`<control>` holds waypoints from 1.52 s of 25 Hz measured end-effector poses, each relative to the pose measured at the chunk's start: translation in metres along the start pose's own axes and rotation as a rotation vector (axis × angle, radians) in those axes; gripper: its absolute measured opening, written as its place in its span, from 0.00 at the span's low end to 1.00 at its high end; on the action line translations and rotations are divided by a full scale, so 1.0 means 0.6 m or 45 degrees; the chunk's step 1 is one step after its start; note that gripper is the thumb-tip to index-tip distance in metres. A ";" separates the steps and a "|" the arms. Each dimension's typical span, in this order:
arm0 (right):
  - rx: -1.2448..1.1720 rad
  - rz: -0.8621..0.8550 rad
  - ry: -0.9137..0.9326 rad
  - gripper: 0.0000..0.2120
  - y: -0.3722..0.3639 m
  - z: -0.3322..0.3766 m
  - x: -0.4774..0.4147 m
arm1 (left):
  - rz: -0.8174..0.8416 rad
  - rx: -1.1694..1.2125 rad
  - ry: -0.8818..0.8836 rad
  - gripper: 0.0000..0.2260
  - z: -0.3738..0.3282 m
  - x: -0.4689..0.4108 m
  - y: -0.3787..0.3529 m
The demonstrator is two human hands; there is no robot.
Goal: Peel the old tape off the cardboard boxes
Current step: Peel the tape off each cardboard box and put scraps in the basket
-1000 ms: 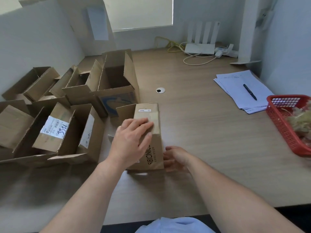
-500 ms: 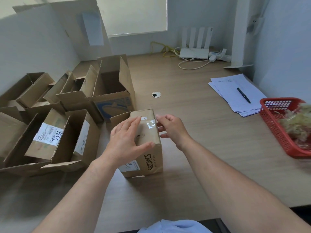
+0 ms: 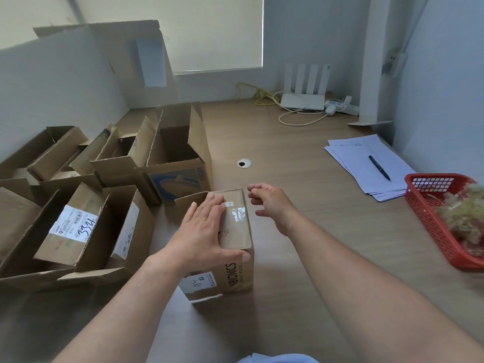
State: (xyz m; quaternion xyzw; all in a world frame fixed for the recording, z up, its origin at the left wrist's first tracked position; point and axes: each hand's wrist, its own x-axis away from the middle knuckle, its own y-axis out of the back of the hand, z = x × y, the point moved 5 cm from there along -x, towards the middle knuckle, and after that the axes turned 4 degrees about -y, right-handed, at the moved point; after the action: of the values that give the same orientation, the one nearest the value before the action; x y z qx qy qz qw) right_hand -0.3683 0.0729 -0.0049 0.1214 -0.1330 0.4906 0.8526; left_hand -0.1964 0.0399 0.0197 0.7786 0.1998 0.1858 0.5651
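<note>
Tape (image 3: 239,214): clear, glossy strip on top of small box (image 3: 237,273), mid-counter (image 3: 314,195). Likely thin, clingy, tears easily; best picked at a lifted corner. Box looks light, stiff. Left hand (image 3: 201,231) presses flat on top, grip wide. Right hand (image 3: 269,203) hovers just beside, grip loose, empty.

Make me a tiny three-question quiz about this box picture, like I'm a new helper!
1. True or false: the left hand lies flat on top of the SIBIONICS box.
2. Where is the pen? A) in the left hand B) on the papers C) inside the SIBIONICS box
3. Fill in: a shiny clear strip of ____ sits on the box top, near the right hand.
Key: 1 true; 2 B; 3 tape.
</note>
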 end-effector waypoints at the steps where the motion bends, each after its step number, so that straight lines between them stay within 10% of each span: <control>1: 0.020 0.032 -0.018 0.10 -0.003 0.002 -0.008 | 0.000 0.016 -0.005 0.55 0.000 -0.001 0.001; 17: -0.118 0.389 -0.014 0.11 -0.039 0.024 -0.063 | 0.024 -0.040 -0.057 0.57 0.002 -0.015 0.011; 33: -0.217 0.253 0.023 0.09 -0.022 0.028 -0.055 | 0.006 -0.030 -0.039 0.57 0.000 -0.013 0.007; 38: 0.557 0.061 0.064 0.10 -0.029 0.063 -0.054 | -0.018 -0.049 -0.051 0.56 -0.012 -0.011 0.009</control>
State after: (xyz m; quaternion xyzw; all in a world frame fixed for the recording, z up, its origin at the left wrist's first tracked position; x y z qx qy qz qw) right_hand -0.3728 0.0254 0.0181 0.2880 -0.0051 0.5308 0.7971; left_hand -0.2053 0.0407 0.0264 0.7697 0.1904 0.1699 0.5852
